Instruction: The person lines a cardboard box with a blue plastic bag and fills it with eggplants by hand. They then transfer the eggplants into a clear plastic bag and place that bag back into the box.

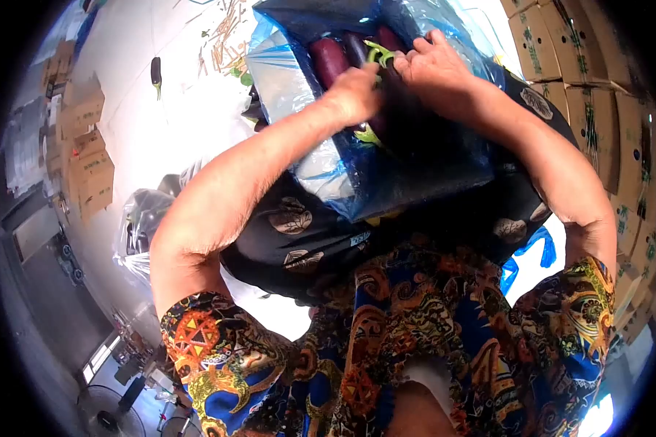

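Note:
Purple eggplants [329, 61] lie in a box lined with a blue plastic bag [415, 186], which rests on my lap. My left hand [357, 95] is over the eggplants, slightly blurred, its fingers curled inward beside a green stem. Close to it, my right hand [434, 69] is also closed, with bent fingers near the green stem end [378, 52] of an eggplant. What either hand grips is hidden by the fingers and the dark shadow in the box. Another green stem end [368, 135] shows below my left hand.
A single eggplant [156, 73] lies on the white floor at the left. Scattered thin tan strips [226, 36] lie beyond the box. Stacked cardboard cartons [594, 124] line the right side, and more cartons [91, 175] stand left. A clear plastic bag [142, 218] with dark contents sits by my left arm.

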A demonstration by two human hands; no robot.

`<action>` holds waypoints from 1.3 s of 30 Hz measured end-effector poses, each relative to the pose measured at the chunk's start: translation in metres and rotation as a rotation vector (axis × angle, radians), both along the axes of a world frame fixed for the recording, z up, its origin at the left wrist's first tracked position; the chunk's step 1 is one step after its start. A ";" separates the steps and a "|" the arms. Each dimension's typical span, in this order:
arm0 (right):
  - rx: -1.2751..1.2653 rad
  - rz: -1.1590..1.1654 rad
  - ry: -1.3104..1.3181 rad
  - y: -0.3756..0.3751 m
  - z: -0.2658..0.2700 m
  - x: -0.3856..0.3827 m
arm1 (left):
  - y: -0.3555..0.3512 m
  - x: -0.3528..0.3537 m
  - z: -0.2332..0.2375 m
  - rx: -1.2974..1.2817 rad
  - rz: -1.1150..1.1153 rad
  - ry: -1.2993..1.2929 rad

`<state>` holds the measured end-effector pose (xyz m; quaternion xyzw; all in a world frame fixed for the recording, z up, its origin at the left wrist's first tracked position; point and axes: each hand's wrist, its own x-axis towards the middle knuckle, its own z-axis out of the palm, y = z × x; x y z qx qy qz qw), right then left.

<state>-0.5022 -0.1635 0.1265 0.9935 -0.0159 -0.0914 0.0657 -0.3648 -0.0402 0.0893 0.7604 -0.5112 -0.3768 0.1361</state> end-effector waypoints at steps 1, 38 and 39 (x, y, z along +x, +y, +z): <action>-0.010 0.012 0.000 0.002 0.000 0.002 | 0.004 -0.003 -0.001 -0.042 0.016 0.074; 0.408 0.110 0.159 0.055 0.077 0.029 | 0.392 0.041 -0.180 0.358 0.500 -0.651; 0.396 0.133 0.160 0.059 0.072 0.029 | 0.394 0.037 -0.173 0.287 0.505 -0.678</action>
